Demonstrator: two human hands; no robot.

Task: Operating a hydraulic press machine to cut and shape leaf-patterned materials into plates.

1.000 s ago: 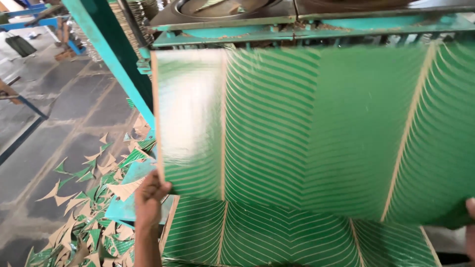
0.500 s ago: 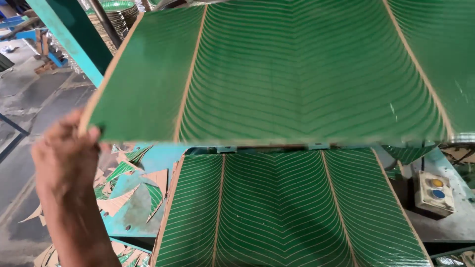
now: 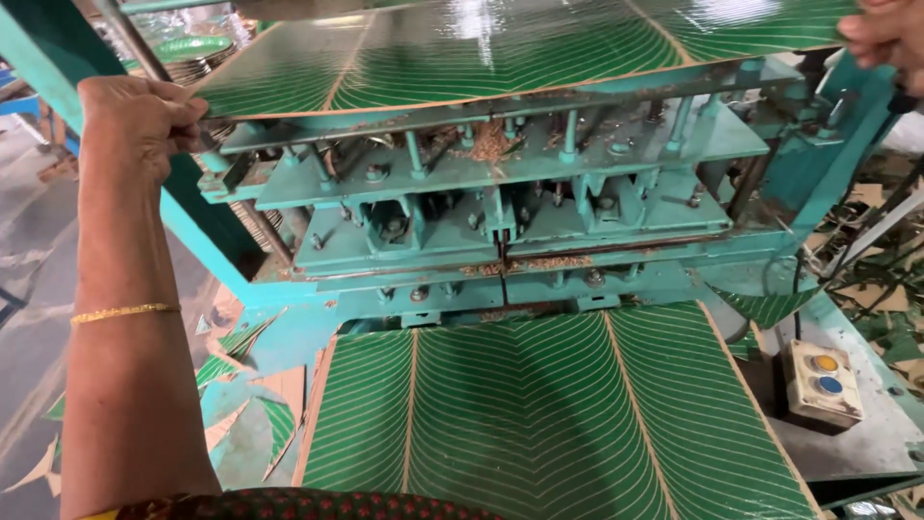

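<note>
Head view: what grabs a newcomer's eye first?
The big green sheet with pale leaf-vein stripes, held flat across the top of the teal press by the left hand at its left corner and the right hand at its right edge. A matching stack of green sheets lies below the press. To the right sits a small control box with a yellow and a blue button.

Upper sheet (image 3: 500,48) held at both edges by left hand (image 3: 135,120) and right hand (image 3: 885,34), covers press top (image 3: 500,164). Gap beneath crowded with bolts, rods. Lower sheet (image 3: 549,414) surface open in front. Right: button box (image 3: 820,382), cables block. Left: scrap offcuts (image 3: 241,414) on floor.
</note>
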